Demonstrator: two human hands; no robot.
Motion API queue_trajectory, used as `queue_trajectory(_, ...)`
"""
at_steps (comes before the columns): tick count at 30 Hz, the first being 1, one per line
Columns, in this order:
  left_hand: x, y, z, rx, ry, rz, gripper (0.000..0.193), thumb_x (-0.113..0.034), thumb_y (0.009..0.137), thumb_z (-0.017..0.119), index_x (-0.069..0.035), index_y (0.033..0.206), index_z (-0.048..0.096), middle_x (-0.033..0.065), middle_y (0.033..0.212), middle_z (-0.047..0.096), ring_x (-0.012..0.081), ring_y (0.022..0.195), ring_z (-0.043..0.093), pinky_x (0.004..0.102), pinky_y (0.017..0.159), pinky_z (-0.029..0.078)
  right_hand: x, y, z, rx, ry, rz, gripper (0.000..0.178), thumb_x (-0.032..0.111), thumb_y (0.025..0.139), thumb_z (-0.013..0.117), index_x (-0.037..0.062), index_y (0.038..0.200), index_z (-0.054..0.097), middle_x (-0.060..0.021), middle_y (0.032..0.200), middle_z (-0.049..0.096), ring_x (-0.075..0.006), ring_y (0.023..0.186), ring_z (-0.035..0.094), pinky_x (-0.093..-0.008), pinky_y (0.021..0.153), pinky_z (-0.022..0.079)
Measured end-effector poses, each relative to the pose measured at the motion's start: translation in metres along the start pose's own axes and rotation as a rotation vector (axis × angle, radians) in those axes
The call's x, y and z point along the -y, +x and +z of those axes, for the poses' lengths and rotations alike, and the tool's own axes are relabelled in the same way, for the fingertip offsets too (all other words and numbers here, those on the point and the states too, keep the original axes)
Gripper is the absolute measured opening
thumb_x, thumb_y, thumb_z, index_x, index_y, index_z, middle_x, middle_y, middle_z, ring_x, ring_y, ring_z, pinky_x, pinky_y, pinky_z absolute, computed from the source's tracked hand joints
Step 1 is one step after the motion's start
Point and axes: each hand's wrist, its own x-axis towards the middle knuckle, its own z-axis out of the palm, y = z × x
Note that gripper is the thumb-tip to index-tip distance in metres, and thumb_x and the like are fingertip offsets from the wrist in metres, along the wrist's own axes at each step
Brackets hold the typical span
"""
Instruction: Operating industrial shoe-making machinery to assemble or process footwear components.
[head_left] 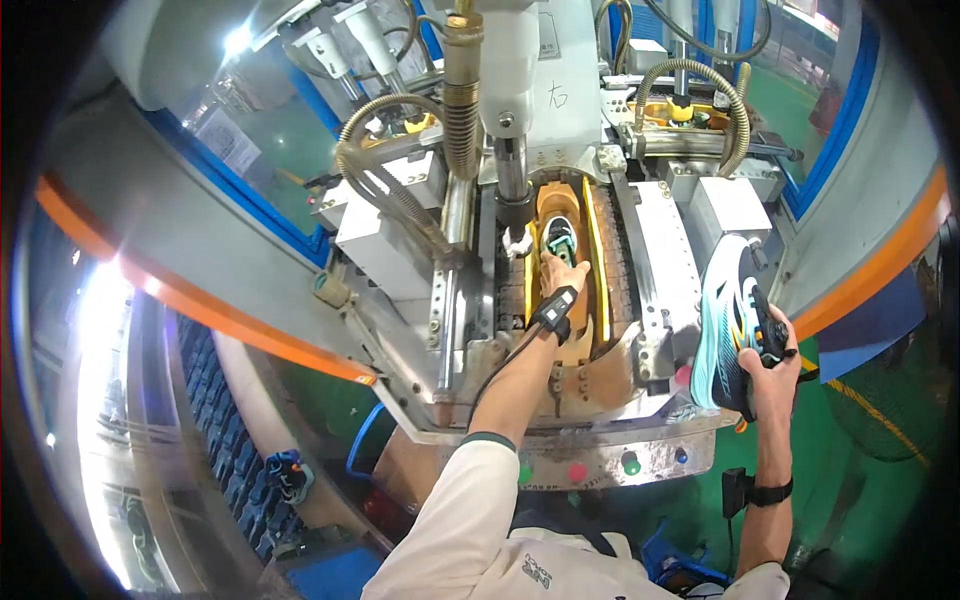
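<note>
My left hand (564,277) reaches into the long trough of a pressing machine. Its fingers are closed at the near end of a dark shoe (558,234) with a pale rim and green-teal parts, which lies in the orange-brown cradle (558,196). The hand covers part of that shoe. On the right, outside the trough, my right hand (770,375) grips a second shoe (716,330) by its dark upper. This one is tilted on edge, its white and light-blue sole side facing left.
A metal press rod (513,170) hangs just left of the cradle. Yellow-edged side pads (600,260) flank the trough. Coloured buttons (577,472) line the machine's front edge. A blue ridged conveyor (215,420) runs at the left, with another shoe (289,475) beside it.
</note>
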Motion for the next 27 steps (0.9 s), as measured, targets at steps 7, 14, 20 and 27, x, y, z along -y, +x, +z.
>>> queue_trajectory(7,0.036,0.047,-0.036,0.233,-0.267,-0.466,0.041,-0.011,0.072,0.073,0.006,0.108,0.062,0.0201,0.105,0.067,0.0331,0.096,0.064,0.037,0.085,0.049,0.023,0.07,0.067,0.137,-0.184,-0.012,0.06,0.009,0.068,0.069,-0.0026,0.125,0.054,-0.0109,0.103,0.065,-0.015,0.093,0.061,-0.0291,0.082,0.05)
queue_trajectory(14,0.092,-0.156,-0.182,0.64,-1.11,-0.156,0.037,-0.003,0.084,0.069,0.001,0.119,0.058,0.0065,0.107,0.066,0.0174,0.091,0.067,0.0344,0.08,0.056,0.021,0.165,0.222,0.522,-0.717,0.14,0.068,0.032,0.064,0.08,-0.0069,0.116,0.06,-0.0236,0.108,0.066,-0.0294,0.102,0.066,-0.0369,0.086,0.052)
queue_trajectory(20,0.169,-0.306,-0.303,0.152,-1.076,-0.46,0.061,0.007,0.075,0.07,0.006,0.132,0.048,0.0112,0.117,0.061,0.0206,0.105,0.062,0.0323,0.093,0.049,-0.07,0.143,0.343,0.404,-0.874,-0.054,0.051,0.024,0.072,0.073,-0.0072,0.109,0.056,-0.0301,0.102,0.066,-0.0392,0.1,0.066,-0.0435,0.087,0.053)
queue_trajectory(27,0.225,-0.424,-0.297,-0.69,-1.262,-0.378,0.032,-0.004,0.082,0.066,0.002,0.112,0.057,0.0087,0.093,0.068,0.0198,0.076,0.069,0.027,0.06,0.054,-0.066,0.09,0.367,0.33,-0.946,-0.086,0.068,0.024,0.077,0.074,-0.0044,0.128,0.039,-0.0297,0.112,0.06,-0.0438,0.105,0.062,-0.0463,0.091,0.052)
